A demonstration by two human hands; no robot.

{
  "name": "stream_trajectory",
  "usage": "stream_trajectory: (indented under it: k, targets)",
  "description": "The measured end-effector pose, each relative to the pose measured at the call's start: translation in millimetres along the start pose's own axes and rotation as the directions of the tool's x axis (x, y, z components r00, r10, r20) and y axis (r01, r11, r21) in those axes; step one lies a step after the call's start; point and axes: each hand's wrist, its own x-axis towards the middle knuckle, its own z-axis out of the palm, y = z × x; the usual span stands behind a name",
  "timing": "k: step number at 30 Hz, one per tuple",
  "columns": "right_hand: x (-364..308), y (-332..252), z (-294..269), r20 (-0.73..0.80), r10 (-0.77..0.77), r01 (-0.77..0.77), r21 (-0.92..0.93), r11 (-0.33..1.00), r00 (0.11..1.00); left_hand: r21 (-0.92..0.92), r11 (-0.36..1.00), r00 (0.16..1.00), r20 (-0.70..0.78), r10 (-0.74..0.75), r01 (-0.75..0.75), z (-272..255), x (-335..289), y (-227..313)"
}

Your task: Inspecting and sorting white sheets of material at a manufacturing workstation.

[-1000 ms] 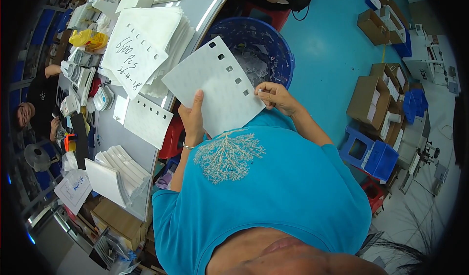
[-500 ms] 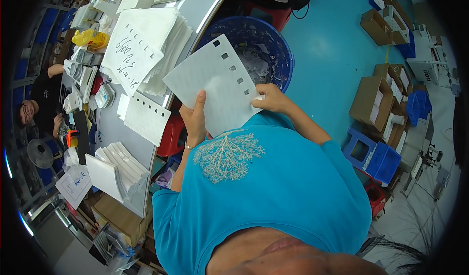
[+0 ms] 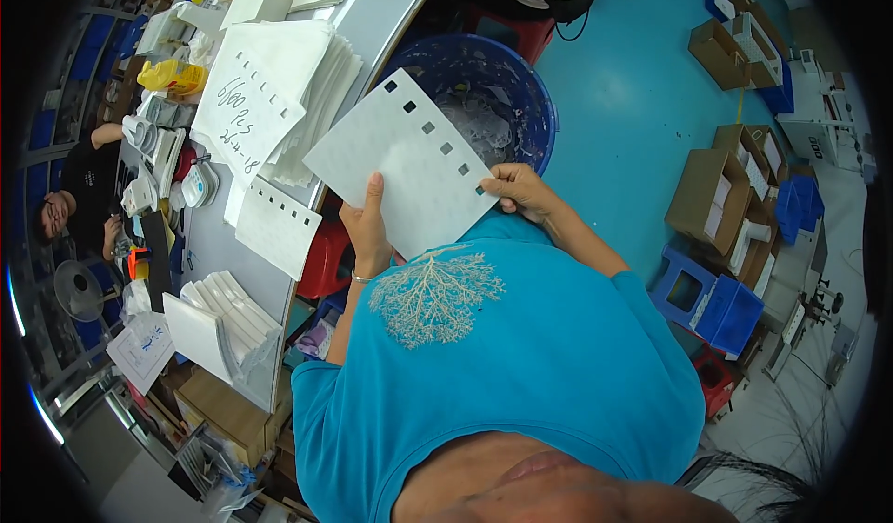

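Note:
A white sheet (image 3: pixel 400 160) with a row of small square holes along its upper right edge is held tilted in front of my chest. My left hand (image 3: pixel 367 235) grips its lower left edge, thumb lying on top and the other fingers behind. At the right corner, my right hand (image 3: pixel 523 193) has thumb and fingertips pinched at the hole nearest that corner. Beyond the sheet stands a blue tub (image 3: pixel 549 105) with translucent scraps inside. A similar punched sheet (image 3: pixel 279 230) lies on the grey table (image 3: pixel 246 291) to the left, its corner over the edge.
A thick stack of white sheets (image 3: pixel 270 77) with handwriting sits on the table, and folded white sheets (image 3: pixel 223 318) lie nearer. A red stool (image 3: pixel 326 261) is under the table edge. Cardboard boxes (image 3: pixel 698 188) and a blue stool (image 3: pixel 684 286) stand right. Other people sit nearby.
The sheet has shifted slightly left and turned a little. My right fingers have closed at its corner, and another hole shows beside them. My left hand keeps its grip.

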Motion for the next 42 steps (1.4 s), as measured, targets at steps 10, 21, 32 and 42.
stream_trajectory:
  k: [10,21,32,42]
  targets:
    - [33.7,-2.4,-8.5,-0.003,0.133,-0.105,0.597,0.795,0.991,-0.116,0.993,0.999,-0.039,0.007,-0.012,9.7,10.6,-0.6]
    - [32.1,-14.9,-1.8,0.237,-0.142,-0.018,0.569,0.822,0.961,-0.081,0.994,0.997,-0.024,-0.076,0.074,19.9,3.0,-4.3]
    - [39.2,-25.5,-8.2,-0.058,-0.640,0.390,-0.750,0.535,0.766,-0.145,0.989,0.991,-0.135,-0.021,0.001,16.4,-7.4,-12.0]
    - [41.3,-33.0,-23.5,-0.239,-0.510,0.284,-0.606,0.743,0.826,-0.840,-0.195,0.862,0.496,0.105,0.507,-27.0,-9.3,-42.3]
